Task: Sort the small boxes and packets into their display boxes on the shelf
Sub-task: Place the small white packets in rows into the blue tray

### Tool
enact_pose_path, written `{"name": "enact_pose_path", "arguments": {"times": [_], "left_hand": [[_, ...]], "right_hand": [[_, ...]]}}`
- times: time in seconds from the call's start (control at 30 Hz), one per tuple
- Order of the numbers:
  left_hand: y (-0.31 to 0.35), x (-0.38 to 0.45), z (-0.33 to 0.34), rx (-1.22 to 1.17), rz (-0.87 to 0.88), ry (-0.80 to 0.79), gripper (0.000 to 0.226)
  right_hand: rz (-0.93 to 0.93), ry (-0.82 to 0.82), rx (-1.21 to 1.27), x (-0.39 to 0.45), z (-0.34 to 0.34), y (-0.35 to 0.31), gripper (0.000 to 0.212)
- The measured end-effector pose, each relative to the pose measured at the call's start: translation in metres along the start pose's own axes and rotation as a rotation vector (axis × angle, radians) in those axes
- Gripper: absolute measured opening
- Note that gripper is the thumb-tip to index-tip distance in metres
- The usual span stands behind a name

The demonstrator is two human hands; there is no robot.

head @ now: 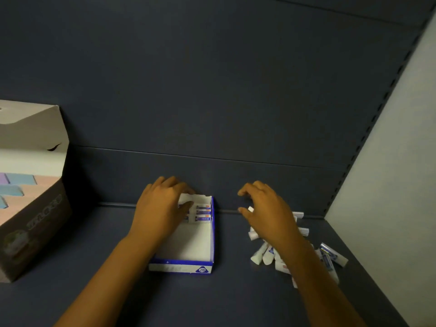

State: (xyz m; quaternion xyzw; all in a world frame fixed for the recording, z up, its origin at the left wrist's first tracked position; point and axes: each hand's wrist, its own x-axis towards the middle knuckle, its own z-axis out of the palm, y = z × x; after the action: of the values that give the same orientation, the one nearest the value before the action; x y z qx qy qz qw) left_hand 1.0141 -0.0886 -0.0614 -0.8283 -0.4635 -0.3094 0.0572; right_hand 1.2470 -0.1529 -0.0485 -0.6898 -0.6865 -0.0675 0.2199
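Right arm is covering part of the loose packet pile (266,254) at lower right; left hand (160,206) is hiding the display box (181,266)'s far-left corner. Left fingers are resting loosely on the packed row (203,213) at frame center; right hand (266,208) is hovering curled, a small white piece (250,209) at its fingertips, grip unclear.

Left hand (162,204) in display box (184,265) (blue-trimmed)

Open white cardboard display box with blue trim (188,244), marked 2B in front, at centre of dark shelf; few small white-and-blue packets (203,212) stacked flat against far wall, near half bare. Loose heap of small white packets (264,253) at 3 o'clock, lying at jumbled angles.
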Motion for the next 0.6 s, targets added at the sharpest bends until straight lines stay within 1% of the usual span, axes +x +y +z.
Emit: {"name": "enact_pose_path", "arguments": {"times": [0.1,0.2,0.3,0.43,0.6], "left_hand": [[0.028,0.006,0.002,-0.008,0.069,-0.015,0.028],[0.059,0.02,0.012,-0.035,0.087,-0.112,0.031],[0.091,0.034,0.028,-0.035,0.102,-0.174,0.033],[0.119,0.046,0.054,-0.023,0.12,-0.27,0.034],[0.131,0.054,0.08,0.012,0.149,-0.372,0.037]], "right_hand": [[0.089,-0.082,-0.02,-0.002,-0.014,0.036,0.033],[0.162,-0.123,-0.028,-0.002,-0.018,0.064,0.034],[0.21,-0.134,-0.003,-0.004,-0.013,0.082,0.033],[0.193,-0.115,0.006,-0.006,-0.008,0.093,0.026],[0.205,-0.119,0.011,-0.006,-0.003,0.102,0.022]]}}
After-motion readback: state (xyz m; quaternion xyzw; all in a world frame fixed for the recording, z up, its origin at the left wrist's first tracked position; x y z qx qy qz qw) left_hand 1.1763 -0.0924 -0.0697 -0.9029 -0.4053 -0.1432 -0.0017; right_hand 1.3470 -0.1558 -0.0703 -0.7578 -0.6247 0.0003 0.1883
